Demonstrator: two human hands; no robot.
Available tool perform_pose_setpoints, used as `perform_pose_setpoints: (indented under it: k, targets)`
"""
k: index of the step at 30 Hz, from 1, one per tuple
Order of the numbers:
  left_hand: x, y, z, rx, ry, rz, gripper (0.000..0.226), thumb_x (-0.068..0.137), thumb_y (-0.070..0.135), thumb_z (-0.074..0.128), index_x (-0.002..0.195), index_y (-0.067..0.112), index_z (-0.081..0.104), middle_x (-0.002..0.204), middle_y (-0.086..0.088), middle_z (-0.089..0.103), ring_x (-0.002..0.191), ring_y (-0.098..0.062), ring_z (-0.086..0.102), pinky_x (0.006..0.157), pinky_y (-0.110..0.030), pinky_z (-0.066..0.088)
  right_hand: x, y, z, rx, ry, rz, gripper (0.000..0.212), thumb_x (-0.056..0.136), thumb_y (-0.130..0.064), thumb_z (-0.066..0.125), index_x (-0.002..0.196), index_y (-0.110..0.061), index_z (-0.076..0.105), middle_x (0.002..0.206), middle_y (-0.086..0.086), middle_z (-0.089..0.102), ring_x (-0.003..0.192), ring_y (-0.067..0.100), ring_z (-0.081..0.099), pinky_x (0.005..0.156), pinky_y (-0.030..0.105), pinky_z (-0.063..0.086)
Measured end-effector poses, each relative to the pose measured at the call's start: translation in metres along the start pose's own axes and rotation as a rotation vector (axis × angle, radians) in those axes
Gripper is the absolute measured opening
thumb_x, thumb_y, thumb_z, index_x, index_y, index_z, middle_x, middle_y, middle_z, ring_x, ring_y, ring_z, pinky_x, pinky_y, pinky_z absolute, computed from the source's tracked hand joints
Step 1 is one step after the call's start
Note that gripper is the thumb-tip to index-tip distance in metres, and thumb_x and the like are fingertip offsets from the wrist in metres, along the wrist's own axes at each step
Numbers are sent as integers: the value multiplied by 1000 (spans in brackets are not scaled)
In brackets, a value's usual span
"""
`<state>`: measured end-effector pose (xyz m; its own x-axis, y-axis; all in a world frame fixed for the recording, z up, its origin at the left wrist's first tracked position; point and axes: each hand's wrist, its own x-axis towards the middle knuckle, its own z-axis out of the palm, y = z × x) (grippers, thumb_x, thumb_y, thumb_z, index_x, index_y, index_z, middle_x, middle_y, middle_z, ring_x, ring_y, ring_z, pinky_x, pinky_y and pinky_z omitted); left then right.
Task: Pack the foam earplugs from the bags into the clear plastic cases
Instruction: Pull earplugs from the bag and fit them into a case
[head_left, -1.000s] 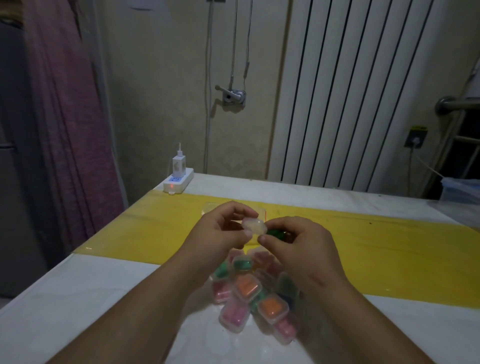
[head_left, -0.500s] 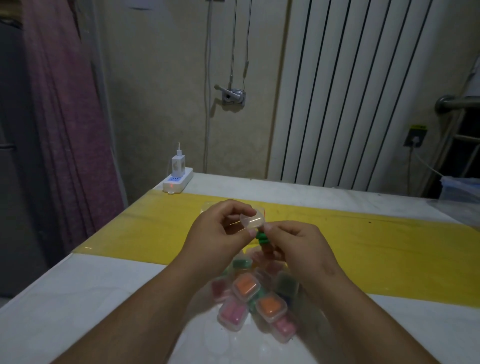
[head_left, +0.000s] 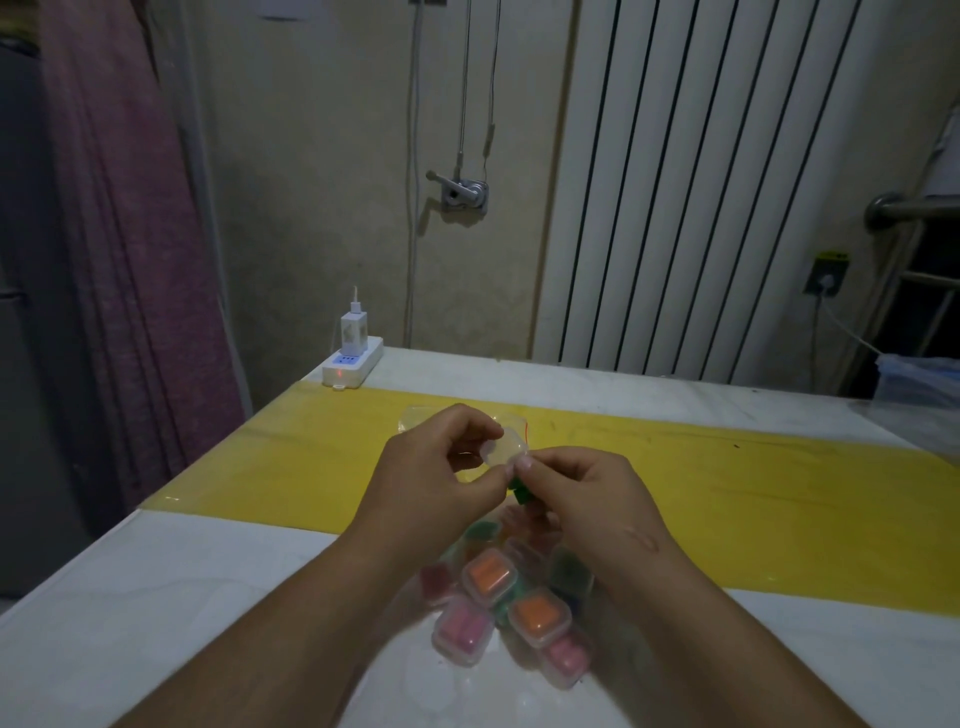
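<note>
Both your forearms angle in from the bottom edge and meet at frame centre; your left hand (head_left: 436, 467) pinches a clear case (head_left: 501, 451), your right hand (head_left: 587, 499) a green earplug (head_left: 521, 492), fingers curled

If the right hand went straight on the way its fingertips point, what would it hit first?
Most likely the clear plastic case pinched in the left hand; the right hand, holding a green earplug, has its fingertips right at the case's edge. Depth is uncertain.

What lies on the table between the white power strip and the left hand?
In the head view: the yellow mat, then a flat clear bag whose edge shows just behind the left hand.
</note>
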<state>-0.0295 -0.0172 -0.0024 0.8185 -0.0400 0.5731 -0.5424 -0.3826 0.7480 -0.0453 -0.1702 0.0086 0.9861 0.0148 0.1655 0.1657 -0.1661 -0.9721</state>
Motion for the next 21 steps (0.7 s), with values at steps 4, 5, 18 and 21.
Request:
perform_pose_setpoints:
  k: [4, 5, 18, 21]
  targets:
    - [-2, 1, 0, 84, -3, 29, 24, 77, 18, 75, 97, 23, 63, 88, 13, 68, 84, 2, 65, 78, -18, 55, 2, 2, 1, -79, 11, -21, 24, 92, -24, 63, 76, -12, 76, 58, 4, 64, 50, 10, 53, 54, 27, 44]
    - [-2, 1, 0, 112, -7, 38, 26, 78, 21, 74, 100, 26, 61, 90, 14, 67, 85, 1, 64, 78, -20, 55, 2, 2, 2, -94, 10, -25, 25, 92, -26, 62, 76, -11, 75, 58, 3, 64, 52, 12, 52, 56, 29, 43]
    - [2, 9, -5, -28, 83, -71, 28, 100, 15, 40, 107, 36, 57, 84, 4, 69, 70, -10, 67, 70, -44, 58, 3, 2, 7, -131, 65, 33, 24, 88, -26, 66, 67, -16, 72, 53, 0, 62, 55, 22, 60, 59, 38, 52]
    - [4, 13, -7, -282, 84, -204, 37, 98, -2, 36, 103, 23, 63, 95, -9, 66, 71, -22, 68, 69, -38, 61, 1, -5, 3, -46, 72, 44, 21, 89, -21, 66, 72, -13, 73, 57, 5, 64, 63, 35, 69, 57, 41, 55]
